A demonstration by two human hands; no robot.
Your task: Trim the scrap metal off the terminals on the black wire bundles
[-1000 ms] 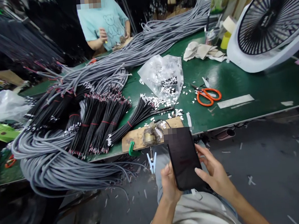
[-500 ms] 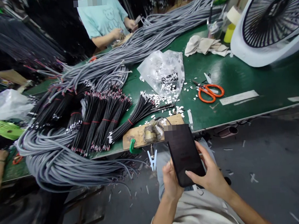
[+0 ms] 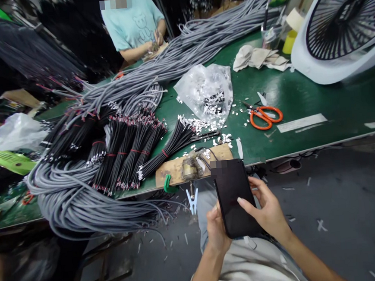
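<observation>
Grey cables [image 3: 69,201] curved across the left of the green table [image 3: 304,101], beside black wire bundles [image 3: 137,157]. Next, a wooden board [image 3: 173,169] lay along the near edge. The left hand [image 3: 219,231] gripped one long side of a dark phone [image 3: 236,210]. Held near the table edge, before the person's shirt [image 3: 249,265], it faced up; its long axis ran away from the body, far end angled slightly left. The right hand [image 3: 269,210] was curled around the opposite side, thumb over the phone's face, though contact was hard to judge. Farther right were orange-handled scissors [image 3: 265,115] and a fan [image 3: 337,24].
</observation>
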